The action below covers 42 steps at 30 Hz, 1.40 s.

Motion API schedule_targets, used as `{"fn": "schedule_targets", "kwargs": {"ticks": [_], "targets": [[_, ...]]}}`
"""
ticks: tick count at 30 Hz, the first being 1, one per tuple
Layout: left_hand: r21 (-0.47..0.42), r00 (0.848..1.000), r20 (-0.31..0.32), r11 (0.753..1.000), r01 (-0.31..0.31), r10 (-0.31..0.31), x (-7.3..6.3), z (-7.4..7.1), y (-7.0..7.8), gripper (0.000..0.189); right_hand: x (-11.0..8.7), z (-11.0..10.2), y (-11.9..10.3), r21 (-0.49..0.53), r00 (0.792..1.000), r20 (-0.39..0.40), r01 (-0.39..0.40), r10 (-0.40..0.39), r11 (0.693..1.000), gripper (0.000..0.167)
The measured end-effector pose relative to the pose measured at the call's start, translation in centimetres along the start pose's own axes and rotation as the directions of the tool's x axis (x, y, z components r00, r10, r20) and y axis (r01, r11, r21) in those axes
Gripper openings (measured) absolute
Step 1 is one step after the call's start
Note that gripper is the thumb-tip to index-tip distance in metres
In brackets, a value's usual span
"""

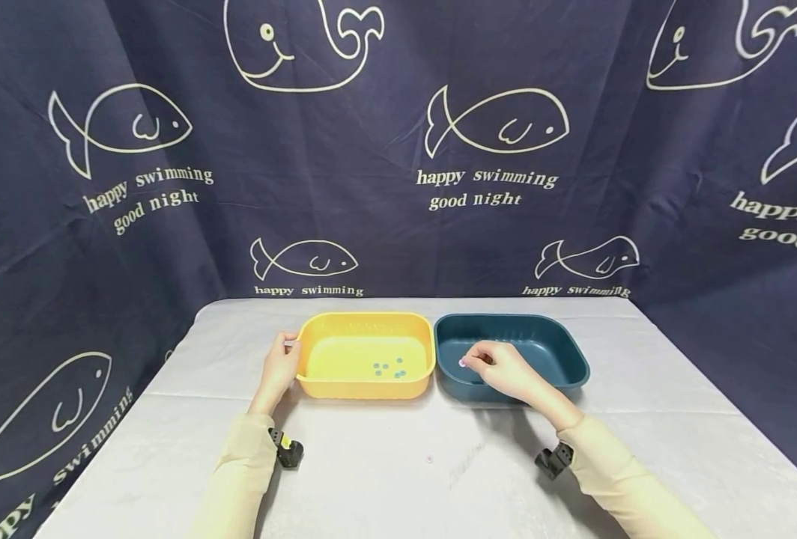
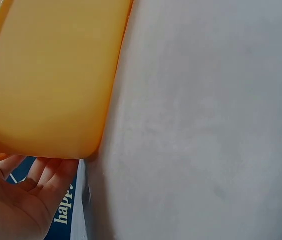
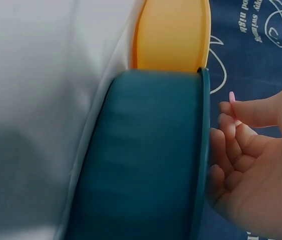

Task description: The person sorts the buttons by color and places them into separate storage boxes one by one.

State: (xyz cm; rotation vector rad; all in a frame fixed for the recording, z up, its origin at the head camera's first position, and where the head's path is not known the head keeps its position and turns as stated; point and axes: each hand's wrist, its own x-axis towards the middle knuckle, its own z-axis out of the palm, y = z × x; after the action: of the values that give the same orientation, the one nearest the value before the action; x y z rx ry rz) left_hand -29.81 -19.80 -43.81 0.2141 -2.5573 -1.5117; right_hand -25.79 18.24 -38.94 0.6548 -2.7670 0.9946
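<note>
My left hand holds the left end of a yellow tub. In the left wrist view its fingers lie against the tub's outer end wall; the thumb's tip is hidden. Several small blue discs, like buttons, lie on the yellow tub's floor. Over the near left part of a dark teal tub, my right hand pinches a small pink button-like disc between thumb and forefinger. The right wrist view shows that disc edge-on above the fingertips, with the other fingers curled.
The two tubs stand side by side, ends touching or nearly so, on a table with a pale cloth. One tiny pale pink disc lies on the cloth in front of them. A dark blue curtain hangs behind and at both sides.
</note>
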Motion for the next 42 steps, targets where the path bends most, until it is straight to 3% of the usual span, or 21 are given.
{"fn": "schedule_targets", "kwargs": {"ticks": [21, 35, 42], "targets": [[0.008, 1.0, 0.024, 1.0, 0.019, -0.019, 0.0, 0.0, 0.0, 0.035, 0.8, -0.4, 2.9, 0.009, 0.996, 0.018, -0.092, 0.092, 0.996, 0.019], [-0.005, 0.999, 0.025, 1.0, 0.022, -0.022, -0.2, 0.0, -0.1, 0.035, 0.7, -0.3, 4.6, -0.061, 0.995, 0.049, -0.089, 0.092, 0.994, 0.019], [-0.008, 1.0, 0.018, 1.0, 0.018, -0.018, -0.2, 0.0, -0.1, 0.035, 0.8, -0.4, 4.7, -0.045, 0.995, 0.053, -0.087, 0.089, 0.995, 0.018]]}}
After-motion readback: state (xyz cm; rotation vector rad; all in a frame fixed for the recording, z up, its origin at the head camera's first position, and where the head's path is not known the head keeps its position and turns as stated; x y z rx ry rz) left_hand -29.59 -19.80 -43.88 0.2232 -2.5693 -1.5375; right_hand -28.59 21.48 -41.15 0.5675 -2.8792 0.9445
